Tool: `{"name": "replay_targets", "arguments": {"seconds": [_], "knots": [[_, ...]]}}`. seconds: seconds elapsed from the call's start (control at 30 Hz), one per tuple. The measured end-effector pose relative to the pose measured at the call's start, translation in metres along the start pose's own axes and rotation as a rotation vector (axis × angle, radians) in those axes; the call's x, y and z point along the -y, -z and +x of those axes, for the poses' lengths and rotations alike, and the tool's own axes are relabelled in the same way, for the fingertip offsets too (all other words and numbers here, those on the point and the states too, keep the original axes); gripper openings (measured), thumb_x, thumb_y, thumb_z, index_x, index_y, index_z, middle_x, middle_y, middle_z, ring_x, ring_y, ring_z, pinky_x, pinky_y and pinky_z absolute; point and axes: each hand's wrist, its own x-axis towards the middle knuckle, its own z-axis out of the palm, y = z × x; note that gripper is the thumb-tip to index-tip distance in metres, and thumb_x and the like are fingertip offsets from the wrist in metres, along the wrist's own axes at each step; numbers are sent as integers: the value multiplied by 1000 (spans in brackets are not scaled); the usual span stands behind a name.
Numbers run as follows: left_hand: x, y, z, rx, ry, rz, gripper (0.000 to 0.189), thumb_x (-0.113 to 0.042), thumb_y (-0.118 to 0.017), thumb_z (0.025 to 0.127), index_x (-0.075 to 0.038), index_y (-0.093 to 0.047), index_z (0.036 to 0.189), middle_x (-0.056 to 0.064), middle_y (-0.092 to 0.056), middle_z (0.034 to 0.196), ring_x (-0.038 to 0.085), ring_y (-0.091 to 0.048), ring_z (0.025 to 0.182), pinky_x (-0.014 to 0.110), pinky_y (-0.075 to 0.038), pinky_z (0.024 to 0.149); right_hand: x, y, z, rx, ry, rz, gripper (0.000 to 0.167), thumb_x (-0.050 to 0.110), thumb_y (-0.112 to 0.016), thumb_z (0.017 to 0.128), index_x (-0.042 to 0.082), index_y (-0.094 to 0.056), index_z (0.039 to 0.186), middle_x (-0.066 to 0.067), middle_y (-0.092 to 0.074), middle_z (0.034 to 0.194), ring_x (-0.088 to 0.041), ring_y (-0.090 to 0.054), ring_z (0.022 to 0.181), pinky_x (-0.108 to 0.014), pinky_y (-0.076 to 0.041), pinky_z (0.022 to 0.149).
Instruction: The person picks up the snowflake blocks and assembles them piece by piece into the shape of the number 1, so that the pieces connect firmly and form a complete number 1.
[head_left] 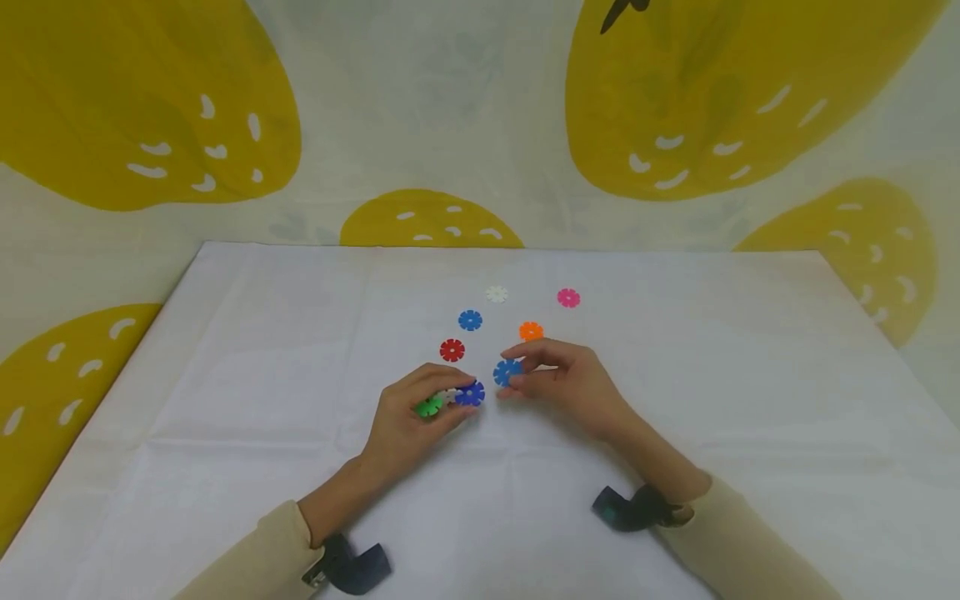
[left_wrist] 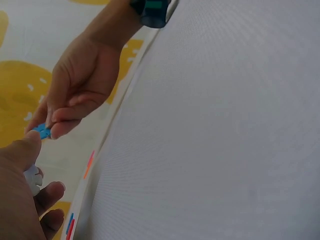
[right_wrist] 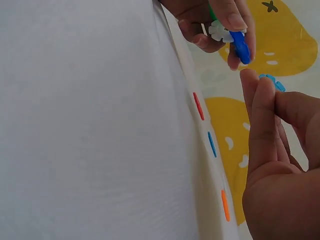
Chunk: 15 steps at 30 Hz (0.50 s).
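Observation:
My left hand pinches a dark blue notched snowflake disc between thumb and fingers. A white disc is joined to it, and a green disc sits at the other end, partly behind the fingers. Close by on the right, my right hand pinches a lighter blue disc by its edge. A small gap separates this disc from the dark blue one in the head view. Both hands are held above the white-covered table.
Beyond the hands, loose discs lie flat on the table: red, blue, white, orange and pink. The orange one is just past the right fingertips. Behind the table's far edge hangs a yellow-patterned cloth.

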Motion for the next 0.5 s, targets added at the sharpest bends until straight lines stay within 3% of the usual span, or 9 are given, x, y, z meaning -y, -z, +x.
{"name": "replay_targets", "arguments": {"seconds": [0.33,0.5], "knots": [[1,0,1,-24,7,4,31,-5,-79,77,-6,-72,107,1,-66,107,18,-61,103,28,-49,88,-2,-8,-2,21,-5,106,26,17,-73,86,13,-71,111,-16,-60,95,-25,-71,84,-32,-54,79],[0,0,1,-23,9,-1,31,-5,-79,77,-6,-71,107,1,-66,107,18,-61,103,29,-50,86,-4,-11,-2,21,13,74,24,19,-75,84,17,-73,108,-12,-65,89,-23,-70,83,-32,-55,76]]}}
